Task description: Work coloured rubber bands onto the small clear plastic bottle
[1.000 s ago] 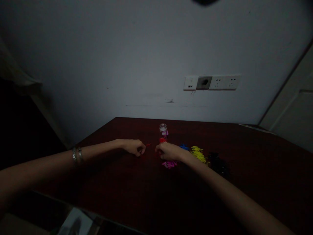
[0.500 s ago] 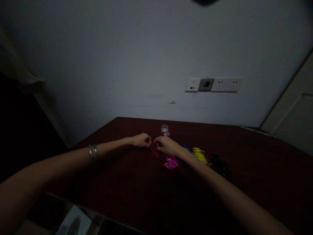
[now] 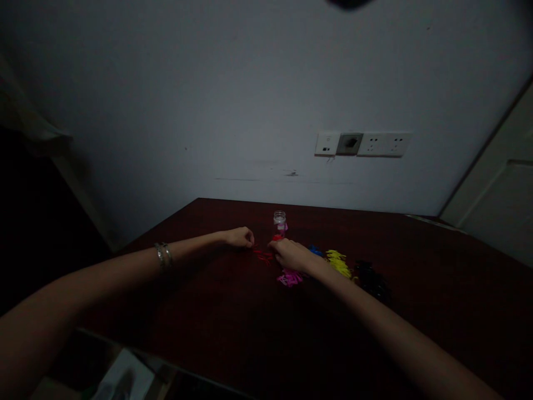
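My left hand (image 3: 240,237) rests low over the dark red table with its fingers curled together, at the left end of some thin red strips (image 3: 263,256). Facing it, my right hand (image 3: 291,254) has its fingertips pressed together beside a small red heap (image 3: 277,238). Anything in either hand is too small and dark to make out. Just behind the red heap stands a clear open jar (image 3: 279,218) with a pinkish label. A pile of magenta strips (image 3: 290,278) lies just below my right hand.
Right of my right hand lie a blue pile (image 3: 315,250), a yellow pile (image 3: 338,263) and a black pile (image 3: 373,280) of small strips. The table (image 3: 233,311) meets a wall with sockets (image 3: 362,144). An open space with a white object (image 3: 127,375) shows below the front edge.
My right hand has shifted slightly right and down, away from my left hand. The red heap by the jar and more red strips have come into sight. My left hand has moved slightly left.
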`<state>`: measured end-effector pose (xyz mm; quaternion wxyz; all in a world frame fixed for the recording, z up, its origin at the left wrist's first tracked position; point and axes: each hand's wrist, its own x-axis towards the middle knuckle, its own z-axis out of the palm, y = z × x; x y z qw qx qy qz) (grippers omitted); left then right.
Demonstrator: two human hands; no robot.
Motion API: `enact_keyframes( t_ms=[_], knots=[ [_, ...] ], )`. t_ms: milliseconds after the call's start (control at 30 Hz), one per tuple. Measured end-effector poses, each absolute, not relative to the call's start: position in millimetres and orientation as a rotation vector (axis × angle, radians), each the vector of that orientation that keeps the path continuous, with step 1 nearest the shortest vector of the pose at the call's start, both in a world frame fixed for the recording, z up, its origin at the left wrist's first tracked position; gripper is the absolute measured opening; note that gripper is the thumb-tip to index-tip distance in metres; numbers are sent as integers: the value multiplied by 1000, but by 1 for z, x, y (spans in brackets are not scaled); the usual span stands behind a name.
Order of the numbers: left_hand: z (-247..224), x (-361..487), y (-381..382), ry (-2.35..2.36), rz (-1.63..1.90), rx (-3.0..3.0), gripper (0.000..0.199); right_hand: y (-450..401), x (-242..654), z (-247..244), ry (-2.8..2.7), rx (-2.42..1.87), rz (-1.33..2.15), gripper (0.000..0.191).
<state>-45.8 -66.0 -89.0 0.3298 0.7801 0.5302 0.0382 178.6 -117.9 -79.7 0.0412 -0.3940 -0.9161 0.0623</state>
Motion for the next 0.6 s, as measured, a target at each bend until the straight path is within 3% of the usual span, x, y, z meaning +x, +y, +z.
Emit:
enact_keyframes(
  t_ms=[400,600],
  knots=[
    [-90,-18,-95,1397,141,1869,13,-111,170,-89,-2689,-966,541,41],
    [-84,-16,-101,1293,206,1833,20,-107,174,-89,-2651,-814,588,36]
  ],
)
